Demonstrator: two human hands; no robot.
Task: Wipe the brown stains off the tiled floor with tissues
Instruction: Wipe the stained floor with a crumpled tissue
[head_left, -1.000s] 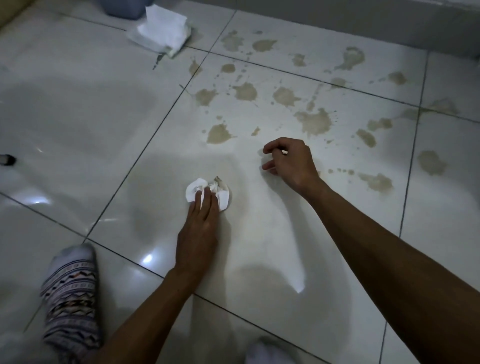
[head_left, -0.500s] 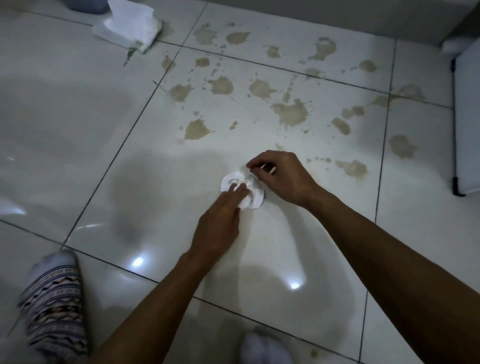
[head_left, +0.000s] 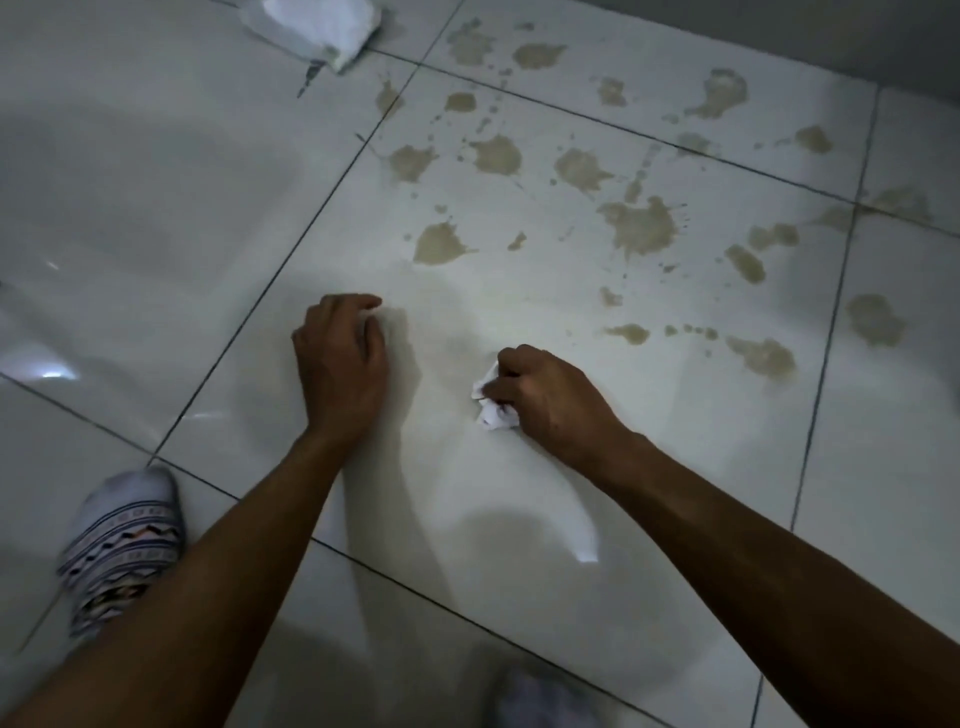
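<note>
Head view: crumpled tissue (head_left: 491, 402) within right hand (head_left: 550, 397) grip.

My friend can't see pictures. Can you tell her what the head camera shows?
A person's right hand grips a crumpled tissue on a white tiled floor, with brown stains just beyond. The left hand rests empty nearby; a tissue pack lies far off.

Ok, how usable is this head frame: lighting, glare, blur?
Head view: dim overall, with glare spots on the glossy floor; brown stains stay readable; the right hand and its crumpled tissue are fairly sharp; the patterned sock is smeared; grout lines bow from wide-angle distortion.
</note>
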